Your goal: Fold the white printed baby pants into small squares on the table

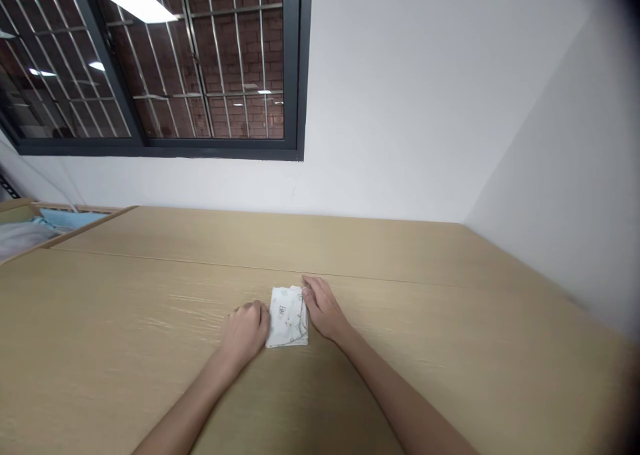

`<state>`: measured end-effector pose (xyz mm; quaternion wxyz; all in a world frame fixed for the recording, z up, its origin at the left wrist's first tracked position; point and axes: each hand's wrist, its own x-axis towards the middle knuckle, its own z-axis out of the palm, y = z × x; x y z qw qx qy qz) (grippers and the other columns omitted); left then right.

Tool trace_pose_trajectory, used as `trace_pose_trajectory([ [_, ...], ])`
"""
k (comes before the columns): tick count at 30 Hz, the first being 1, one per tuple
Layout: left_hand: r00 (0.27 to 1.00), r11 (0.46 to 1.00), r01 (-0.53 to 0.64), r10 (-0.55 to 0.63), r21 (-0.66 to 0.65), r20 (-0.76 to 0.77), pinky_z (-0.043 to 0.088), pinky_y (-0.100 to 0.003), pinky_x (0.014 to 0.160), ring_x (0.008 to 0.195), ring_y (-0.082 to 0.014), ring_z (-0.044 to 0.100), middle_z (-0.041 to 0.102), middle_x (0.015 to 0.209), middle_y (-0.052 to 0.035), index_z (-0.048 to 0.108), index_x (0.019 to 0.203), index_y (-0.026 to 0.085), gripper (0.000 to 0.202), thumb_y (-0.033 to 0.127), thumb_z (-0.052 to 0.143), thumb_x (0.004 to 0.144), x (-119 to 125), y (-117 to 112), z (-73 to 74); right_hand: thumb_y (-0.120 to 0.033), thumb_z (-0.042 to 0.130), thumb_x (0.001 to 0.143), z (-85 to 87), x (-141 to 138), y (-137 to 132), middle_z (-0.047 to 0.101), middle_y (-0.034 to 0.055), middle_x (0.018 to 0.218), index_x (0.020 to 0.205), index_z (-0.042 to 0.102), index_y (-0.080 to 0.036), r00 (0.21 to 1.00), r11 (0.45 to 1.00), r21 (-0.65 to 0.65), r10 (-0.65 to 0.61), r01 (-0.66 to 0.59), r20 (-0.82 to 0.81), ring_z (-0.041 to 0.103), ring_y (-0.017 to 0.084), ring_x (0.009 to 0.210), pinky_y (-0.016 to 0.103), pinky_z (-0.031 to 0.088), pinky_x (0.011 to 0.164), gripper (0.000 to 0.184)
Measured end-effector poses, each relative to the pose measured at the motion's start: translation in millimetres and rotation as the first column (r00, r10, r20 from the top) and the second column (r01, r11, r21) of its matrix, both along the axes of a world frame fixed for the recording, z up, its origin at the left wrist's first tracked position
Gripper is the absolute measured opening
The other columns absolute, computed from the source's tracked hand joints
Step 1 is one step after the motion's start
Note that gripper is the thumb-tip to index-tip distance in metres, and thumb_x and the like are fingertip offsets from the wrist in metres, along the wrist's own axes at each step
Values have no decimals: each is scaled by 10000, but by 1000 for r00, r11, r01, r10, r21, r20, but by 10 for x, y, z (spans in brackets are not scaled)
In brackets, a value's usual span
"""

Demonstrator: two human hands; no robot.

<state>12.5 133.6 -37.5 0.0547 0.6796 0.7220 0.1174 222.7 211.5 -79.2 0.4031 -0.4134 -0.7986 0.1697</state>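
A small white cloth with a faint printed pattern (286, 317) lies folded into a neat rectangle on the light wooden table (150, 348). My left hand (247, 330) rests at its left edge with the fingers curled under, pinching the cloth's edge. My right hand (320, 308) lies on the cloth's right edge, fingers together and pressed flat along the fold. Both forearms reach in from the bottom of the view.
A white wall rises behind the table, with a dark-framed barred window (150, 62) at the upper left. At the far left a wooden box or tray (30, 228) holds pale blue and white fabric. Another wall closes the right side.
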Motion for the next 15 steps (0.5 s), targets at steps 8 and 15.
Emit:
trace_pose_trajectory([
  [8,995,998,57,-57,3,80,391,-350,746,920,-280,702,743,980,-160,626,934,162,384,417,354,1028,78,68,-193,-247,542,959,1,-32,-53,623,105,1081,1173,636,-192,997,992,107,65,-69,41,608,248,1038,415,505,949,241],
  [15,977,994,108,-103,-15,185,369,-313,696,891,-242,702,745,968,-116,572,983,184,311,414,370,1038,-15,151,-245,-192,587,875,-27,-59,-49,627,75,1018,1007,585,-191,999,997,59,46,-47,20,604,228,969,369,493,879,133],
])
